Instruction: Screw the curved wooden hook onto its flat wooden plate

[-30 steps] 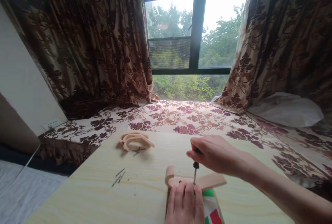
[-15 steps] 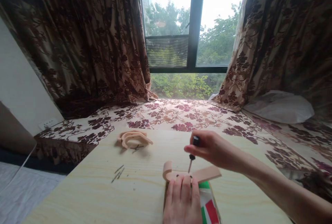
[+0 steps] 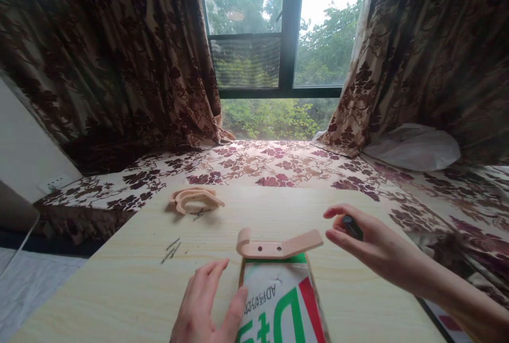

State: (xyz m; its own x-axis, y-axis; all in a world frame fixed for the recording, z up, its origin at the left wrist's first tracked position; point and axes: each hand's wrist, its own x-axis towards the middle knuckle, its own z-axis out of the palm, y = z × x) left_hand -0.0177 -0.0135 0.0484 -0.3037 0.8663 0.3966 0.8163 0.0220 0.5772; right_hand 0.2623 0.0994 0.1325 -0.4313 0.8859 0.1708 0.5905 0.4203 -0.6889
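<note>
A light wooden hook (image 3: 264,248) with two dark screw holes or screw heads in its flat middle lies across the far end of a printed cardboard piece (image 3: 274,292) in white, green and red. My left hand (image 3: 207,300) is open, fingers spread, by the cardboard's left edge and off the hook. To the right of the hook, above the table, my right hand (image 3: 353,234) is closed round the black handle of a screwdriver (image 3: 352,226); its shaft is hidden from view.
Curved wooden pieces (image 3: 196,198) lie at the table's back left, with several screws (image 3: 202,213) beside them. More screws (image 3: 170,251) lie nearer on the pale wooden table (image 3: 131,290). Beyond it are a floral-covered ledge (image 3: 254,165), a window and a plastic bag (image 3: 413,147).
My left hand has let go of the hook and moved left, uncovering the cardboard's print. My right hand has lifted the screwdriver off the hook and moved right. The view has tilted down slightly.
</note>
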